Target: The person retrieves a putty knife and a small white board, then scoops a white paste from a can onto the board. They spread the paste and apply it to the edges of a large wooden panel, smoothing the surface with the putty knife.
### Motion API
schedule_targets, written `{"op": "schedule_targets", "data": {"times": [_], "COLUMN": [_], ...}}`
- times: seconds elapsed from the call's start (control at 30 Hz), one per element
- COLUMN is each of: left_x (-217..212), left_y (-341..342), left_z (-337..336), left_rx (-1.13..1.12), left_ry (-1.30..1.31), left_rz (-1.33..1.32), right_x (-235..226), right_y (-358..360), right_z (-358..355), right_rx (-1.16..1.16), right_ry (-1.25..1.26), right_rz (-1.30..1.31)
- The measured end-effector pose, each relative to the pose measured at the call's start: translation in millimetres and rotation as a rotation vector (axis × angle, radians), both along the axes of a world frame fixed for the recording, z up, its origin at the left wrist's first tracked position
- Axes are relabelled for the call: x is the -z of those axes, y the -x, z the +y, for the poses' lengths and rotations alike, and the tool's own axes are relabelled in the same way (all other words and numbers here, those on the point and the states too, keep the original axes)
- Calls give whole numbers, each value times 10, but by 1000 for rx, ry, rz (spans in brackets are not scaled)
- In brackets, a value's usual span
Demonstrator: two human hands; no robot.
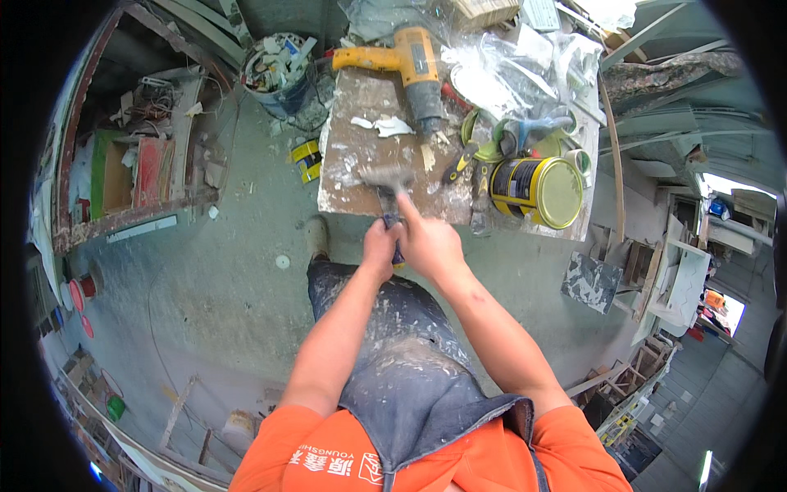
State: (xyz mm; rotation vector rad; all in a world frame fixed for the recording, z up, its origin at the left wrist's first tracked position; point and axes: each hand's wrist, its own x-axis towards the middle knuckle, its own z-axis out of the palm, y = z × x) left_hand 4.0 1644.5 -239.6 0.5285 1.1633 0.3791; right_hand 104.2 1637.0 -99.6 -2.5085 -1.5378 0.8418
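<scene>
I hold a putty knife (389, 205) with a wide blade and a dark handle with yellow on it over the near edge of the worktable (348, 168). My left hand (380, 250) is closed around the handle. Against it is my right hand (434, 246), its index finger stretched onto the base of the blade and its other fingers curled at the handle, partly hidden. The blade is smeared by motion. Beyond it lie white flakes (385, 126) and a yellow heat gun (418, 70), nozzle toward me. Another scraper with a black and yellow handle (460, 164) lies to the right.
A yellow and black can (537, 190) lies at the table's right, beside tape rolls (579, 164) and clear plastic sheeting (508, 78). A bucket of scraps (279, 74) and a smaller yellow can (307, 160) stand on the floor left of the table. Wooden shelving (152, 176) is at the far left.
</scene>
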Motion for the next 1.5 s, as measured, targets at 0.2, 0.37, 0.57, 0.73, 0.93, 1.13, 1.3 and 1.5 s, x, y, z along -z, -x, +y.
{"op": "schedule_targets", "data": {"times": [0.2,0.37,0.57,0.73,0.93,1.13,1.3,1.5], "left_x": [9,-75,-65,-39,-116,-803,-1123,-702], "left_y": [18,60,73,42,101,290,494,545], "left_z": [-19,68,4,93,33,252,190,232], "left_rx": [17,17,67,11,73,-4,287,24], "left_ry": [41,143,137,134,134,236,-4,393], "left_rz": [-62,-137,-69,-130,-28,-51,-75,-576], "right_x": [-78,-187,-73,-222,-99,-315,-472,-600], "right_y": [21,-7,-75,-13,-148,-107,-230,-452], "right_z": [-99,-157,343,-247,589,-445,-466,-300], "right_rx": [17,-9,47,-78,-10,333,411,441], "right_ry": [21,99,29,105,56,-64,-195,-195], "right_rz": [15,12,19,1,-65,418,467,317]}}
